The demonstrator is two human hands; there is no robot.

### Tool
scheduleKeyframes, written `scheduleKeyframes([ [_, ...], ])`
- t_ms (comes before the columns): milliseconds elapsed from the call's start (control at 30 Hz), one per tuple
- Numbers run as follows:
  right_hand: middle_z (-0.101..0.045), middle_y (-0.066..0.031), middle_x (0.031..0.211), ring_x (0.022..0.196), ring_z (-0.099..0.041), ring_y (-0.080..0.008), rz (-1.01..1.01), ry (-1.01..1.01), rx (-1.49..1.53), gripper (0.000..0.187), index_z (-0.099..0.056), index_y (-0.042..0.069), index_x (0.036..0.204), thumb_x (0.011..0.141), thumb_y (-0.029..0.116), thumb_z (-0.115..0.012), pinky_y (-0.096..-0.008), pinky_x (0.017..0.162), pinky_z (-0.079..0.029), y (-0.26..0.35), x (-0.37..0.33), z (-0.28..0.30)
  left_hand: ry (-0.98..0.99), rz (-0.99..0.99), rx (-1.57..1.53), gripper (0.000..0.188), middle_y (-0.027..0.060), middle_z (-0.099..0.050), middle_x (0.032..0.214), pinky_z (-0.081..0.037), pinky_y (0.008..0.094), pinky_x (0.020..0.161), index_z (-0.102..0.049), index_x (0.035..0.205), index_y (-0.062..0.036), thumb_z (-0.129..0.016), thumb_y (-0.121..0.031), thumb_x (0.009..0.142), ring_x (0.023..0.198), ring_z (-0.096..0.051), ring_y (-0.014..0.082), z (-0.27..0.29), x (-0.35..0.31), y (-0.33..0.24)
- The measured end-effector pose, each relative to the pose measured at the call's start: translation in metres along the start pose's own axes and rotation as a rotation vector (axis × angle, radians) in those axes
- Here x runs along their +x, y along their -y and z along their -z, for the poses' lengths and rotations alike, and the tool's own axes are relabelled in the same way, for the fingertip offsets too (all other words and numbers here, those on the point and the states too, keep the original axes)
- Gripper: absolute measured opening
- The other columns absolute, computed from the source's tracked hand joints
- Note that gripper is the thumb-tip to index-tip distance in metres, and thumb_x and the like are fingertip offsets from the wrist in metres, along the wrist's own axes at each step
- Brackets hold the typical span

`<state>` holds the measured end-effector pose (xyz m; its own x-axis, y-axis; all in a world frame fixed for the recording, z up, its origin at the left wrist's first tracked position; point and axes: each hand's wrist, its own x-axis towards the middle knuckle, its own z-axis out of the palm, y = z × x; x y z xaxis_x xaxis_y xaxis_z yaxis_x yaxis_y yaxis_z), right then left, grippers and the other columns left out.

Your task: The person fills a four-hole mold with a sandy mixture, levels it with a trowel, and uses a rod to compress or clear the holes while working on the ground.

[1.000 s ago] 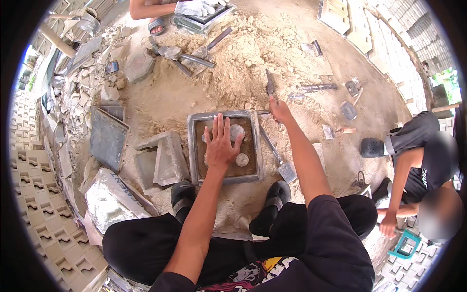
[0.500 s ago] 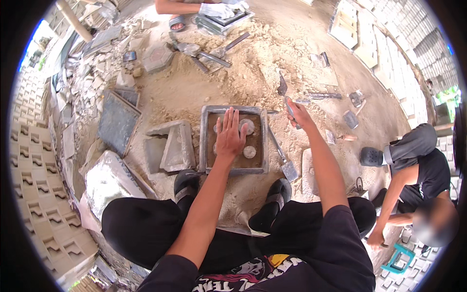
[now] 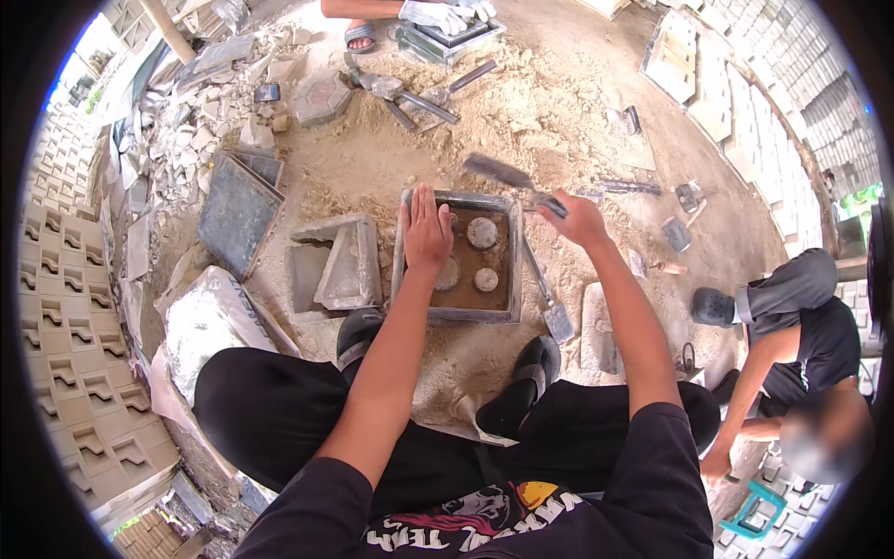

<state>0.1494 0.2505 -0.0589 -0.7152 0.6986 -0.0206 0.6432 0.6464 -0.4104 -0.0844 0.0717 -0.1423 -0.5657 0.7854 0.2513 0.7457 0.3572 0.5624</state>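
Observation:
Before my feet lies a square dark frame mould (image 3: 515,270) filled with brown sandy material. Several round pale discs (image 3: 480,233) sit in the filling. My left hand (image 3: 426,228) lies flat over the frame's left side, fingers stretched, with the fingertips near its far left corner; it covers part of the filling. In my right hand (image 3: 568,219), just beyond the frame's right rim, is the handle of a trowel (image 3: 498,171). The blade, slightly blurred, points left above the sand past the frame's far edge.
A broken concrete box (image 3: 349,265) stands left of the mould, near a dark slab (image 3: 237,214). A small spade (image 3: 557,321) lies to the right. Ahead, a person's gloved hands (image 3: 447,17) rest on another mould (image 3: 456,42). Another person (image 3: 801,345) squats at right.
My left hand has shifted left from the mould's middle toward its left rim. The trowel has swung from pointing away to pointing left. The view has shifted slightly.

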Motion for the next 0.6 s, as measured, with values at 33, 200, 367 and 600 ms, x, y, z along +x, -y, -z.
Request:
scheduleKeyframes([
  [33, -0.066, -0.0138, 0.072, 0.068, -0.066, -0.0316, -0.074, -0.005, 0.01, 0.06, -0.064, 0.009, 0.093, 0.086, 0.067, -0.051, -0.0418, 0.065, -0.051, -0.011, 0.001, 0.003, 0.012, 0.001, 0.009, 0.056, 0.0177, -0.034, 0.151, -0.012, 0.0449, 0.118, -0.032, 0.144, 0.0018, -0.029, -0.034, 0.102, 0.143, -0.025, 0.03, -0.001, 0.001, -0.001],
  [200, -0.068, -0.0222, 0.085, 0.089, -0.066, -0.0422, -0.536, -0.126, -0.1, 0.065, -0.063, 0.006, 0.103, 0.092, 0.066, -0.038, -0.051, 0.078, -0.05, -0.077, 0.009, -0.01, 0.062, -0.01, 0.061, 0.056, 0.0169, -0.032, 0.152, -0.011, 0.0446, 0.119, -0.032, 0.144, 0.0017, -0.029, -0.034, 0.101, 0.144, -0.023, 0.0288, -0.002, 0.002, -0.005],
  [367, -0.066, -0.0303, 0.088, 0.091, -0.063, -0.0471, -0.749, -0.326, 0.099, 0.078, -0.062, -0.008, 0.101, 0.093, 0.064, -0.036, -0.0518, 0.081, -0.048, -0.132, 0.026, -0.062, 0.059, -0.034, 0.086, 0.055, 0.0176, -0.033, 0.151, -0.01, 0.0447, 0.119, -0.031, 0.145, 0.0014, -0.031, -0.032, 0.101, 0.144, -0.023, 0.0292, -0.004, 0.004, -0.015],
  [600, -0.064, -0.0252, 0.074, 0.064, -0.066, -0.0352, -0.69, 0.114, 0.358, 0.083, -0.063, -0.011, 0.091, 0.091, 0.068, -0.038, -0.0444, 0.068, -0.052, -0.064, 0.05, -0.086, 0.048, -0.023, 0.119, 0.054, 0.018, -0.034, 0.15, -0.011, 0.0457, 0.118, -0.032, 0.144, 0.0012, -0.031, -0.031, 0.101, 0.143, -0.025, 0.0295, 0.002, 0.002, -0.002],
])
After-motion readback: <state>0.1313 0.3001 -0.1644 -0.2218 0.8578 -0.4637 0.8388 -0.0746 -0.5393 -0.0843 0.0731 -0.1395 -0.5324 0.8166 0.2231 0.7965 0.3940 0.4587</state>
